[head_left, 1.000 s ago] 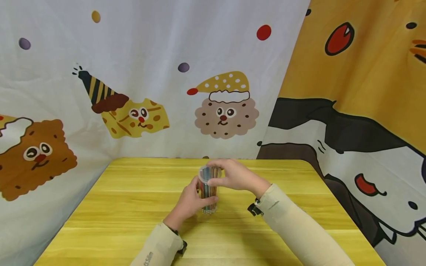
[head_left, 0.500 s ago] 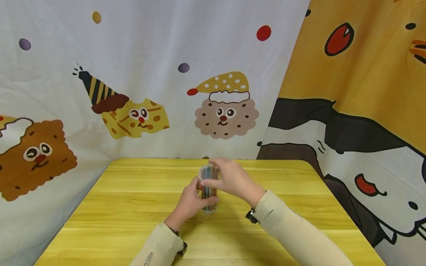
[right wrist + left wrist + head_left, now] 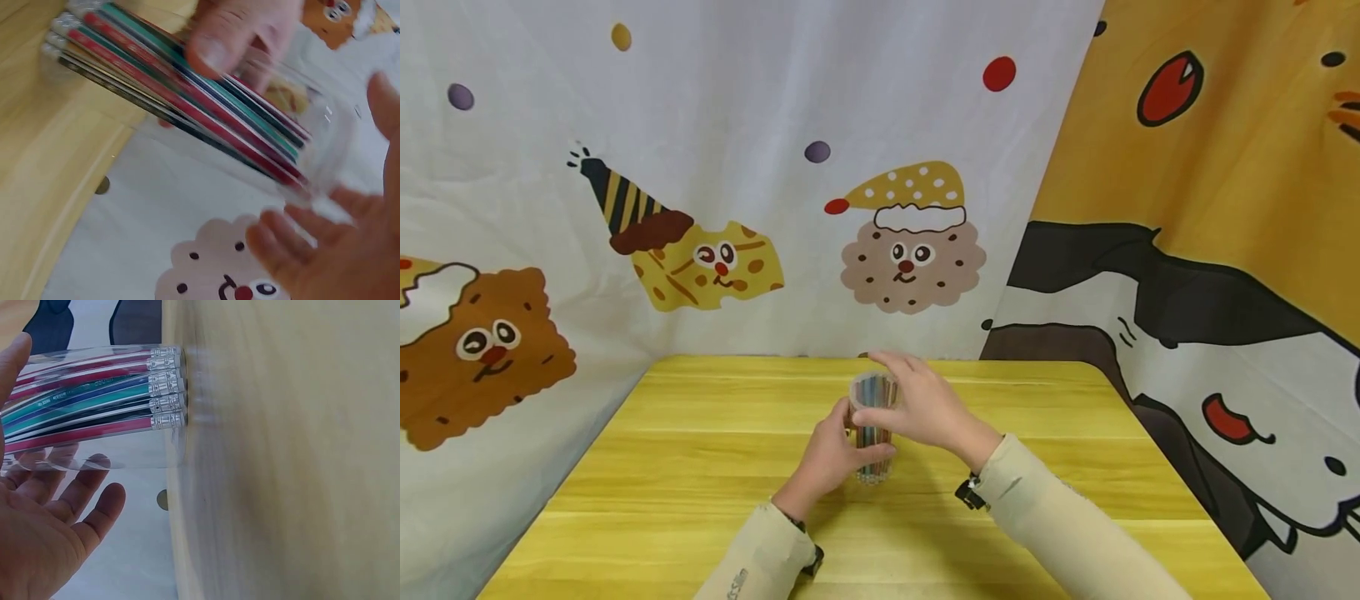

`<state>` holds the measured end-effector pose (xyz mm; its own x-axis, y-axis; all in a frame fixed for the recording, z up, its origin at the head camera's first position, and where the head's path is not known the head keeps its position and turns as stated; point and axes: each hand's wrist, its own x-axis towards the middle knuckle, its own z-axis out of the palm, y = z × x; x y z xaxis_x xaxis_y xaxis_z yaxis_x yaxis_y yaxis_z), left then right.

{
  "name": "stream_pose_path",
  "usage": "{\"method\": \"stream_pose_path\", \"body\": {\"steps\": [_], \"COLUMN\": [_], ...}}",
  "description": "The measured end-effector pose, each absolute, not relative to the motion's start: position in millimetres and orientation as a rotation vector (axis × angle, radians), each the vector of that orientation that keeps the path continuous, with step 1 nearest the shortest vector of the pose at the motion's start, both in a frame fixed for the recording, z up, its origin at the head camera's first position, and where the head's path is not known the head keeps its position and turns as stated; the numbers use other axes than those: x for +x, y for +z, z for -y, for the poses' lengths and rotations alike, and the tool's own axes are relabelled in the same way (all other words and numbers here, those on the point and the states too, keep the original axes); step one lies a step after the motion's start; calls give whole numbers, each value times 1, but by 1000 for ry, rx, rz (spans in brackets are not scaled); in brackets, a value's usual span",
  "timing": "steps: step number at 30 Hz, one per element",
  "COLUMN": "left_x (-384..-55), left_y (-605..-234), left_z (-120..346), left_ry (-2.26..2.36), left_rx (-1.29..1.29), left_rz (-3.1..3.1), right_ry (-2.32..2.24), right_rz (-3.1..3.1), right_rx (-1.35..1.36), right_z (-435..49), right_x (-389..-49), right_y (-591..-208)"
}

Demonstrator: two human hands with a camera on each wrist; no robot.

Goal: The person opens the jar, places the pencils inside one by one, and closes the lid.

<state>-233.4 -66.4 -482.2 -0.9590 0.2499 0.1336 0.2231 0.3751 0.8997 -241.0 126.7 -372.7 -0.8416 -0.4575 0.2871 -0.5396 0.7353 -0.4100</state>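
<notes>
A clear plastic tube stands upright on the table, holding several striped pencils in red, green, blue and black. Their metal-banded eraser ends point down. My left hand holds the tube around its side, thumb across the front and fingers behind. At the tube's translucent round top is my right hand, its thumb and fingers spread apart around the rim. The right wrist view shows this hand's fingers blurred and loosely bent, close to the top end.
The yellow wood-grain table extends to a far edge just behind the tube. Beyond it hangs a white curtain printed with cartoon snacks, and an orange patterned one at the right.
My right hand has shifted slightly around the top of the tube, its thumb moving left and its fingers spreading from the rim. The left hand and tube stay in place.
</notes>
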Motion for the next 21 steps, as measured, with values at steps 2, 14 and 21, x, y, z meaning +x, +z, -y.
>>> {"method": "stream_pose_path", "body": {"steps": [2,14,21], "left_x": [-234,-235,-235], "left_y": [-482,-485,-484], "left_z": [66,66,65], "left_ry": [1688,1703,1713], "left_rx": [436,426,417], "left_rz": [-2577,-2578,-2570], "right_ry": [793,836,931], "right_rz": [2795,2823,2857], "right_rx": [919,1174,1129], "right_z": [-131,-142,-142], "right_x": [-244,-251,-254], "right_y": [-367,-352,-353]}}
